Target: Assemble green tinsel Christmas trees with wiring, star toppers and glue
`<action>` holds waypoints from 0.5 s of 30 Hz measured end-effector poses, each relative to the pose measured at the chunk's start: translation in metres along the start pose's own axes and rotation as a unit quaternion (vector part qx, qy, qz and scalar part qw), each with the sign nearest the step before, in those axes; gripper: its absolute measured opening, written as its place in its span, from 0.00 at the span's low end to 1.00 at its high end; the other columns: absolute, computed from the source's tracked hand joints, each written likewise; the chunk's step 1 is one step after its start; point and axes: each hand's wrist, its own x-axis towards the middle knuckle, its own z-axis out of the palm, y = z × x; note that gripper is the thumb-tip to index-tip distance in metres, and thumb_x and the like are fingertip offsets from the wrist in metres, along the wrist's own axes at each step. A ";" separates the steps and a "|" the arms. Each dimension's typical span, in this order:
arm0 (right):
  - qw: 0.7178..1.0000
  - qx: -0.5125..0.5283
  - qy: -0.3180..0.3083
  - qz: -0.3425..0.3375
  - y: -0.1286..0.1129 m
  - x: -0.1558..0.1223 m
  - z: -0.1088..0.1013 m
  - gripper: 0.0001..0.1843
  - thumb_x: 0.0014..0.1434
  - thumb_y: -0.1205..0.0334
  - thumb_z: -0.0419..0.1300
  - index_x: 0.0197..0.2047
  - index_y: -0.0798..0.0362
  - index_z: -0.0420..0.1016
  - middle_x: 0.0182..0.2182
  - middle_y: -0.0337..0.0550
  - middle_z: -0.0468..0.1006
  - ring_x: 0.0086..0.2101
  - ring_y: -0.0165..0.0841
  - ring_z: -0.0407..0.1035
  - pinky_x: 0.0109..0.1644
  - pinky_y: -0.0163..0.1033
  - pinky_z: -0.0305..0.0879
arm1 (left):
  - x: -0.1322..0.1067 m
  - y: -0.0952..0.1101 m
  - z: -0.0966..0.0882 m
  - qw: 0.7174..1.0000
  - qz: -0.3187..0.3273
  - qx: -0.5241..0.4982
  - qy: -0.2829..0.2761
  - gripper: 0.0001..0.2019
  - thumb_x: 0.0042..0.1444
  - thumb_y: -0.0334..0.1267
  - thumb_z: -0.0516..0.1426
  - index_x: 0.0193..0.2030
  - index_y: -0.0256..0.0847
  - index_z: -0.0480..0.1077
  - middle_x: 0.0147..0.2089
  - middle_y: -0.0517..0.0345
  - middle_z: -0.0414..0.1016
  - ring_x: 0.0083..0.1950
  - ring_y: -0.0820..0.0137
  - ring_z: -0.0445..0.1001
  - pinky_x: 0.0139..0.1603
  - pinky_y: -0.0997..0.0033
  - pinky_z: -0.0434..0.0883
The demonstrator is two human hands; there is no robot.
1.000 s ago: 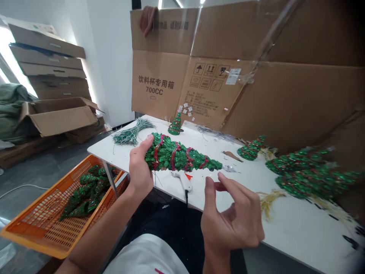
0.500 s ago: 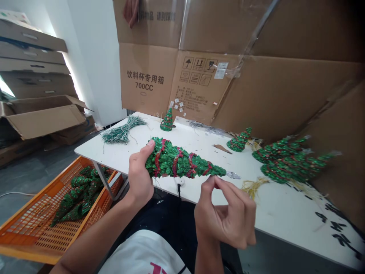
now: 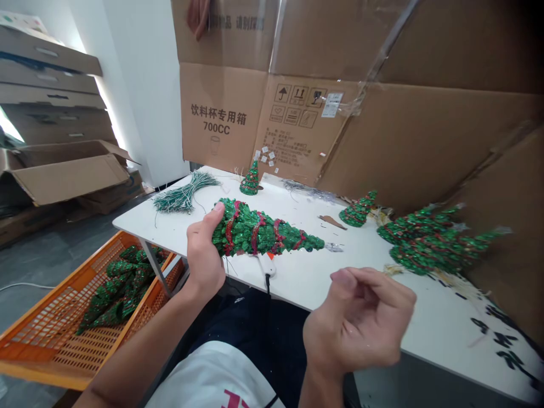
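My left hand (image 3: 206, 249) is closed around the wide base of a small artificial Christmas tree (image 3: 266, 229). The tree lies sideways above the table edge, green and glittery, wound with red garland. Its silvery tip (image 3: 334, 247) points right. My right hand (image 3: 361, 317) is apart from the tree, below and right of that tip. Its fingers are curled and the thumb is against the index finger; whatever may be between them is hidden. Under the tree, a white device (image 3: 267, 265) with an orange tip and a black cable is partly covered.
On the white table (image 3: 429, 328) lie a bundle of green wires (image 3: 187, 192), a small tree (image 3: 250, 179), another tree (image 3: 359, 209) and a cluster of trees (image 3: 437, 241). An orange crate (image 3: 25, 340) with more trees stands at lower left. Cardboard (image 3: 221, 122) walls the back.
My right hand has moved away from the tree's tip, to the right and slightly down. The tree in my left hand has shifted a little left and up.
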 end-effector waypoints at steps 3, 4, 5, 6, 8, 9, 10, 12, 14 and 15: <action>0.991 -0.043 -0.094 -0.081 -0.006 0.005 -0.005 0.13 0.64 0.78 0.68 0.47 0.52 0.82 0.38 0.45 0.80 0.38 0.37 0.76 0.41 0.44 0.73 | -0.001 0.000 -0.002 1.000 0.018 0.002 -0.015 0.13 0.51 0.46 0.70 0.25 0.42 0.77 0.24 0.62 0.77 0.39 0.60 0.86 0.41 0.66 0.84; 0.985 -0.062 -0.122 -0.106 -0.008 0.007 -0.006 0.14 0.64 0.79 0.68 0.48 0.52 0.82 0.39 0.45 0.81 0.39 0.37 0.77 0.43 0.44 0.74 | -0.001 0.000 -0.003 1.000 0.025 0.003 -0.014 0.13 0.51 0.46 0.71 0.25 0.42 0.77 0.24 0.63 0.76 0.38 0.60 0.86 0.41 0.66 0.84; 0.979 -0.080 -0.141 -0.126 -0.009 0.008 -0.007 0.14 0.64 0.79 0.68 0.48 0.52 0.83 0.40 0.46 0.82 0.39 0.37 0.78 0.44 0.43 0.75 | -0.001 -0.001 -0.004 0.999 0.032 0.003 -0.012 0.13 0.52 0.46 0.71 0.25 0.42 0.76 0.24 0.63 0.76 0.38 0.61 0.86 0.40 0.66 0.84; 0.973 -0.097 -0.153 -0.141 -0.009 0.009 -0.007 0.15 0.64 0.79 0.69 0.49 0.53 0.83 0.40 0.46 0.82 0.40 0.37 0.79 0.45 0.43 0.76 | -0.002 -0.001 -0.005 0.999 0.037 0.003 -0.011 0.14 0.52 0.45 0.71 0.25 0.42 0.76 0.24 0.64 0.76 0.37 0.62 0.86 0.40 0.67 0.84; 0.966 -0.120 -0.160 -0.161 -0.009 0.010 -0.008 0.15 0.63 0.79 0.70 0.49 0.53 0.83 0.40 0.47 0.82 0.39 0.36 0.79 0.46 0.42 0.77 | -0.003 -0.002 -0.006 0.999 0.042 0.002 -0.014 0.14 0.53 0.45 0.72 0.25 0.43 0.76 0.25 0.65 0.77 0.37 0.63 0.86 0.40 0.68 0.83; 0.964 -0.128 -0.161 -0.167 -0.008 0.010 -0.008 0.14 0.63 0.78 0.71 0.48 0.53 0.83 0.40 0.46 0.82 0.39 0.36 0.80 0.46 0.42 0.77 | -0.003 -0.003 -0.006 0.999 0.042 0.002 -0.020 0.14 0.54 0.45 0.72 0.25 0.42 0.76 0.25 0.65 0.77 0.37 0.63 0.86 0.40 0.68 0.83; 0.963 -0.135 -0.161 -0.171 -0.008 0.010 -0.008 0.14 0.63 0.78 0.71 0.48 0.52 0.83 0.40 0.46 0.83 0.38 0.36 0.80 0.46 0.41 0.78 | -0.004 -0.003 -0.006 0.999 0.042 0.002 -0.027 0.13 0.54 0.45 0.72 0.26 0.42 0.77 0.26 0.64 0.78 0.37 0.63 0.85 0.40 0.69 0.83; 0.962 -0.143 -0.159 -0.172 -0.006 0.010 -0.009 0.14 0.63 0.77 0.72 0.48 0.51 0.83 0.39 0.44 0.83 0.37 0.35 0.80 0.46 0.41 0.78 | -0.005 -0.003 -0.006 0.998 0.042 0.005 -0.037 0.13 0.55 0.45 0.72 0.27 0.42 0.78 0.27 0.64 0.78 0.36 0.65 0.85 0.39 0.69 0.82; 0.963 -0.147 -0.162 -0.158 -0.005 0.009 -0.011 0.14 0.63 0.76 0.71 0.49 0.49 0.82 0.39 0.44 0.82 0.37 0.36 0.80 0.46 0.43 0.78 | -0.006 -0.003 -0.007 0.998 0.046 0.010 -0.041 0.14 0.55 0.46 0.71 0.26 0.42 0.77 0.26 0.65 0.77 0.32 0.67 0.82 0.37 0.69 0.81; 0.965 -0.144 -0.164 -0.146 -0.005 0.008 -0.012 0.15 0.63 0.75 0.71 0.50 0.48 0.82 0.40 0.44 0.82 0.38 0.37 0.80 0.47 0.44 0.78 | -0.005 -0.003 -0.008 0.998 0.048 0.014 -0.043 0.15 0.55 0.45 0.71 0.25 0.42 0.76 0.25 0.65 0.75 0.31 0.68 0.80 0.36 0.69 0.81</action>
